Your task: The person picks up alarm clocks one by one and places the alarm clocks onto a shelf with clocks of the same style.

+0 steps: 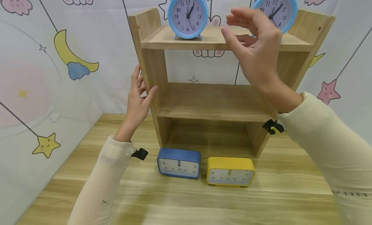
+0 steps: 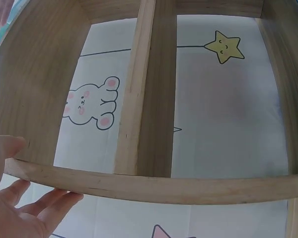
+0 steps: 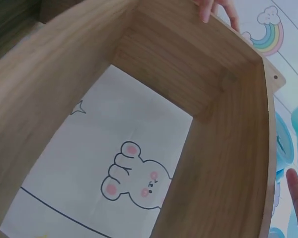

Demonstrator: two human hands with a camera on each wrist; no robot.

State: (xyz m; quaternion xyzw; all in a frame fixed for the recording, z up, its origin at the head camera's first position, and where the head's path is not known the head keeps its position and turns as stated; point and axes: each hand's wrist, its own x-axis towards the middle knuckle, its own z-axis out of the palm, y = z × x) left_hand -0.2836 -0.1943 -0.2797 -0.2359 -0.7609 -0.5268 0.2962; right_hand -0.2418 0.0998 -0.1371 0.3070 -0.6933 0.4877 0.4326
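A wooden shelf unit point(image 1: 218, 100) stands on the table before me. My left hand point(image 1: 137, 103) grips its left side panel, thumb at the front edge and fingers on the outer side; the left wrist view has the panel point(image 2: 188, 191) between thumb and fingers. Two light-blue round alarm clocks sit on the top board, a left clock point(image 1: 188, 16) and a right clock point(image 1: 282, 13). Raised in front of the right clock, my right hand point(image 1: 260, 52) covers part of it, its fingers loosely bent and holding nothing.
On the table point(image 1: 221, 205), in front of the shelf's bottom, stand a blue rectangular clock point(image 1: 179, 163) and a yellow rectangular clock point(image 1: 231, 171), side by side. Behind and to the left hangs a white backdrop point(image 1: 110, 37) printed with stars, moons and bunnies.
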